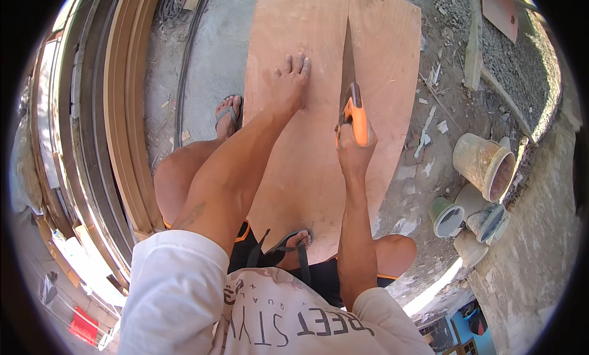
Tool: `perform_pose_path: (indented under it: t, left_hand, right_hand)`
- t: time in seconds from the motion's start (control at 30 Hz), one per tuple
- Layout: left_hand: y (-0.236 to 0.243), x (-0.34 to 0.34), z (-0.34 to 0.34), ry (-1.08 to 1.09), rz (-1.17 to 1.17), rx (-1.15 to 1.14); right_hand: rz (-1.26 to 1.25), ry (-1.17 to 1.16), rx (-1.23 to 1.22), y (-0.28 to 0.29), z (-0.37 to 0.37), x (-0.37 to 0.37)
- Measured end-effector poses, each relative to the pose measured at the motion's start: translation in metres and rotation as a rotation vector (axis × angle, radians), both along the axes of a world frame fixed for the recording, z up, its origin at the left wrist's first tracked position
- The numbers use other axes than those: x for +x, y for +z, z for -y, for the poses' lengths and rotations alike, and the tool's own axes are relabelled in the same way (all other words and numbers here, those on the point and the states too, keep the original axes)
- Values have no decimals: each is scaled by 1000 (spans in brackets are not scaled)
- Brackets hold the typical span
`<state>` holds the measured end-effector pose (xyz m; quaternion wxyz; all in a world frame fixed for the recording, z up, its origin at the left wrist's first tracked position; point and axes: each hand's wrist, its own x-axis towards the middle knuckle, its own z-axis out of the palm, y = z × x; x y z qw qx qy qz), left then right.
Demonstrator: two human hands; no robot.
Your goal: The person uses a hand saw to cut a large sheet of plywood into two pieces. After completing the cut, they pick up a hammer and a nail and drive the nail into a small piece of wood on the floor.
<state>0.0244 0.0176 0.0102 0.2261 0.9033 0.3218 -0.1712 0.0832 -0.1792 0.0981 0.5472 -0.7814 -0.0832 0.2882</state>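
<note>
A large reddish plywood sheet (300, 20) lies before me. My left hand (291, 79) rests on its left part, fingers stretched out and pointing away from me. In my right hand (357, 151) is a handsaw (358, 117) with an orange and black handle, gripped with the fingers wrapped round it. The dark, tapering saw blade points away from me along a lengthwise line in the sheet, which runs to the far edge. How deep the blade sits in the plywood cannot be made out. One sandalled foot (299, 239) is on the sheet's near part.
Long timber boards (119, 103) are stacked at the left, next to a sandalled foot (227, 114) and a black cable (183, 91). Several dirty buckets (481, 165) stand at the right among rubble and wood scraps. Gravel (515, 79) lies farther back.
</note>
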Motion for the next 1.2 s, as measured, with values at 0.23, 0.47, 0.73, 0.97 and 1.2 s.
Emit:
perform_pose_path:
  t: [0.23,0.47,0.73,0.97,1.2]
  left_hand:
    - [-12,-17,6,16,33,-34]
    - [0,-2,7,14,-21,2]
    - [-12,-21,1,17,27,18]
    - [-4,0,7,-4,23,1]
    - [-4,-18,0,23,-11,3]
  right_hand:
    - [99,65,-91,64,114,-100]
    - [-89,73,-95,21,-4,11]
    - [99,87,-128,88,138,-116]
    - [-118,26,-77,5,-20,27]
    - [65,100,-165,89,144,-122]
